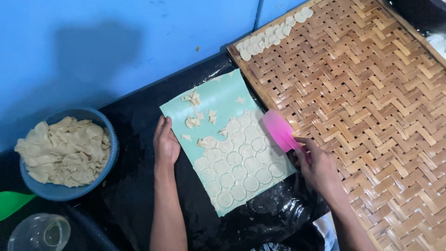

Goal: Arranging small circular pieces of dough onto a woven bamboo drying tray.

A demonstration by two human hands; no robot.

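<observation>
The left hand lies flat, with open grip, on the left edge of a pale green mat and holds nothing. The mat lies on a table covered with black plastic sheet. On the near part of the mat there are many small round dough discs in rows; on the far part there are some torn dough scraps. The right hand has its grip closed on a pink scraper, and the blade touches the right edge of the mat beside the discs. To the right lies a big woven bamboo tray, with more discs in its far left corner. At the left, a blue bowl is full of dough trimmings. Near it stands a clear plastic cup.
</observation>
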